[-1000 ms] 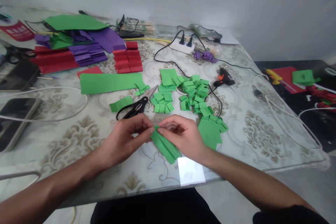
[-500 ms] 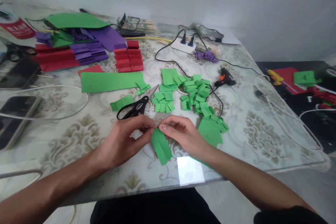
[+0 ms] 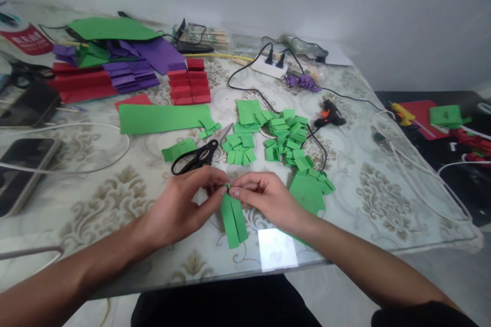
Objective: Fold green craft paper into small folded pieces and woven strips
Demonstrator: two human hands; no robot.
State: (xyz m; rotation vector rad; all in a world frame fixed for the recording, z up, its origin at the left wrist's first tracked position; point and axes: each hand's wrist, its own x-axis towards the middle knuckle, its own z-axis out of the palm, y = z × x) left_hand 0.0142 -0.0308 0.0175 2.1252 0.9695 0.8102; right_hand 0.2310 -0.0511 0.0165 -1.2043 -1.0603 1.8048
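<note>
A creased strip of green paper [image 3: 235, 222] hangs down between my hands over the near part of the table. At its top end, my left hand [image 3: 192, 202] pinches it with thumb and finger. My right hand [image 3: 264, 196] grips the same end from the other side, fingertips almost meeting the left ones. Just beyond my left hand lie black-handled scissors [image 3: 201, 152], blades pointing away to the right. Small folded green pieces [image 3: 286, 135] are heaped past my right hand, with a larger green sheet [image 3: 307, 194] beside that forearm.
A long green strip [image 3: 161, 118] lies left of centre. Red folded paper [image 3: 190, 87] and purple paper [image 3: 159, 56] sit behind it. A black glue gun [image 3: 330, 114] is at right, and a white power strip [image 3: 270, 66] at the back. A phone [image 3: 26, 173] lies at left.
The green paper strip has swung from a slant to nearly vertical, its lower end shifting left. Both hands keep their pinch, with fingertips slightly moved.
</note>
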